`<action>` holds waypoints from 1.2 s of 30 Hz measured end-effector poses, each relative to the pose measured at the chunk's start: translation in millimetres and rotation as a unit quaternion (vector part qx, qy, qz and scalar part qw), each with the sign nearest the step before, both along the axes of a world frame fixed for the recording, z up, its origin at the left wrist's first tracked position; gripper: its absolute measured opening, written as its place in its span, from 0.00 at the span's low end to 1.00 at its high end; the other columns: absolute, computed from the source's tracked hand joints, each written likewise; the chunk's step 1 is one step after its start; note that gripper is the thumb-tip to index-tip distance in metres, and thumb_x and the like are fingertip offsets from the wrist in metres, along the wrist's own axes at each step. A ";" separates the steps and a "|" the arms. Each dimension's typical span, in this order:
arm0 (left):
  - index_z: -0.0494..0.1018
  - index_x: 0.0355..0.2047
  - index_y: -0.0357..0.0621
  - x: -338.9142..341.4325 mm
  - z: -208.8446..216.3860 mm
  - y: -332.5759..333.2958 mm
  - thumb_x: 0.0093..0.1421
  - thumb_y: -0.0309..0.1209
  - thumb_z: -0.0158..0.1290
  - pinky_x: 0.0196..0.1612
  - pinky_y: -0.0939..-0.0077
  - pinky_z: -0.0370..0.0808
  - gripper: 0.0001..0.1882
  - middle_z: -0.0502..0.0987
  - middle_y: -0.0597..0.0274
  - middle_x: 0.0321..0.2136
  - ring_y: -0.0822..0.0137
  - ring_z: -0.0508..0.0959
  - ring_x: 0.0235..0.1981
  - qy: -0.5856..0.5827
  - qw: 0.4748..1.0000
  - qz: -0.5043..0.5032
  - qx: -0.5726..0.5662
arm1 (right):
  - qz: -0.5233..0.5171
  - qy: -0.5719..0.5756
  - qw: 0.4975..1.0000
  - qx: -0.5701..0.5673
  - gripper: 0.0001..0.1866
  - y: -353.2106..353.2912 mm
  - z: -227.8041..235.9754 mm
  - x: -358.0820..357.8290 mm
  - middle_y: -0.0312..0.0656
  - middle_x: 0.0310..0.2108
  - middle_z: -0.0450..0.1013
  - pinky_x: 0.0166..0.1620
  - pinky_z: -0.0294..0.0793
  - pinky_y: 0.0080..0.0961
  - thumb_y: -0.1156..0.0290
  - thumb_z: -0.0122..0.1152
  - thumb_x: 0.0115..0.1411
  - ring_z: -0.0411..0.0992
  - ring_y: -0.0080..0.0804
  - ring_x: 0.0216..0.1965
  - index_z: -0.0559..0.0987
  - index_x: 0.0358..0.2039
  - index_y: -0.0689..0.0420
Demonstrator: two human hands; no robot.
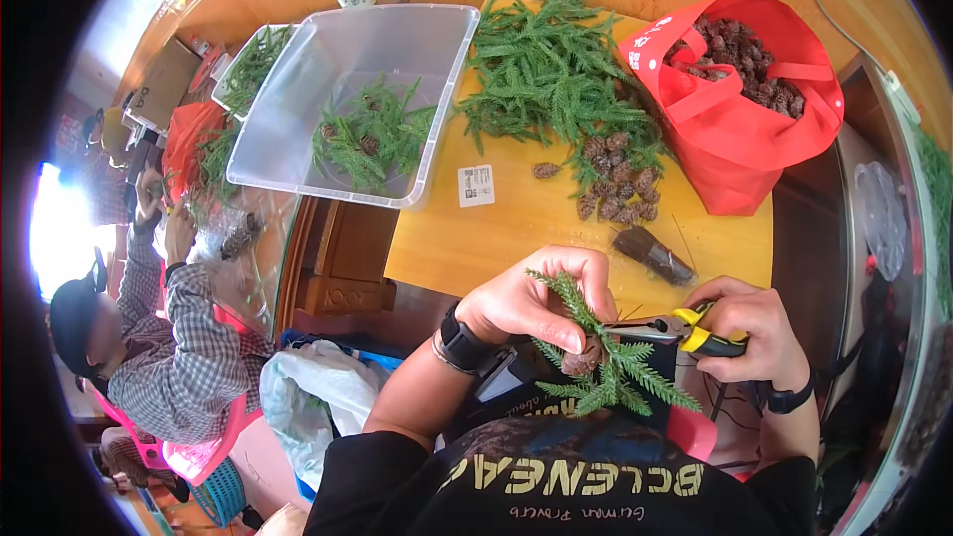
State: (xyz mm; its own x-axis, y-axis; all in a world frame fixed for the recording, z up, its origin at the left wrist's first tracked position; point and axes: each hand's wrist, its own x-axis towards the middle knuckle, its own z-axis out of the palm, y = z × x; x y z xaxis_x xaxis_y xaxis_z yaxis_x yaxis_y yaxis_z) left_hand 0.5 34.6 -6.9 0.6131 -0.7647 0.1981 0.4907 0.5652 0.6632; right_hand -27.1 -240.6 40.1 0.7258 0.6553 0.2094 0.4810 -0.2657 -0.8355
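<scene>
Between thumb and fingers, my left hand (541, 300) pinches a green artificial pine sprig (635, 369) with a brown pine cone (582, 357) at its middle. Yellow-and-black needle-nose pliers (707, 332) are gripped in my right hand (752, 330), and their jaws reach the sprig close beside the cone. Whether the jaws hold a wire there I cannot make out. On the yellow table beyond my hands lies a bundle of thin dark wires (652, 254). Several loose pine cones (617, 184) sit behind it, next to a large heap of green pine sprigs (556, 69).
A red bag (730, 139) full of pine cones stands at the table's right. At left, a clear plastic bin (288, 154) holds sprigs with cones. A white label card (476, 186) lies on the table (427, 248). Another person (189, 347) works at far left; a white sack (313, 387) is nearer.
</scene>
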 end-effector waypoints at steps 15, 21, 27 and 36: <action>0.67 0.29 0.36 2.5 -1.8 1.9 0.43 0.23 0.64 0.38 0.63 0.72 0.16 0.76 0.41 0.28 0.53 0.77 0.31 -0.025 0.999 -0.017 0.015 | 0.008 0.031 0.999 0.005 0.16 -1.2 2.8 1.3 0.39 0.19 0.69 0.34 0.71 0.29 0.72 0.70 0.36 0.73 0.46 0.34 0.67 0.17 0.57; 0.67 0.29 0.36 -0.8 -1.0 -1.2 0.45 0.23 0.63 0.38 0.62 0.71 0.15 0.76 0.44 0.26 0.53 0.76 0.31 -0.016 1.000 -0.017 -0.014 | 0.010 0.025 1.000 0.011 0.16 0.2 0.8 -0.3 0.38 0.19 0.69 0.34 0.72 0.29 0.72 0.70 0.36 0.73 0.46 0.34 0.67 0.17 0.57; 0.67 0.29 0.35 -0.8 2.9 5.7 0.46 0.21 0.62 0.33 0.67 0.72 0.14 0.75 0.44 0.27 0.57 0.76 0.29 -0.029 0.999 0.005 0.036 | 0.002 0.012 1.000 0.016 0.16 0.4 -2.6 -3.2 0.39 0.18 0.68 0.35 0.72 0.30 0.72 0.69 0.36 0.73 0.46 0.32 0.67 0.16 0.58; 0.71 0.27 0.38 2.9 37.0 6.0 0.43 0.22 0.65 0.36 0.75 0.73 0.13 0.77 0.58 0.29 0.65 0.78 0.31 -0.356 0.836 0.267 0.322 | -0.145 -0.005 0.988 -0.057 0.14 4.0 5.8 -10.1 0.41 0.14 0.65 0.34 0.72 0.29 0.72 0.65 0.35 0.72 0.45 0.26 0.65 0.14 0.58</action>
State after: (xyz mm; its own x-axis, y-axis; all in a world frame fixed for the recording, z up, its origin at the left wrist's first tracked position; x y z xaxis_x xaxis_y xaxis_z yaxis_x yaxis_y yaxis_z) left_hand 3.4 40.6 30.1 0.8027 -0.5093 0.3104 -0.3660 -0.0096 0.9306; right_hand -37.2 -236.5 46.0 0.8846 0.4402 0.1542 0.3792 -0.4861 -0.7873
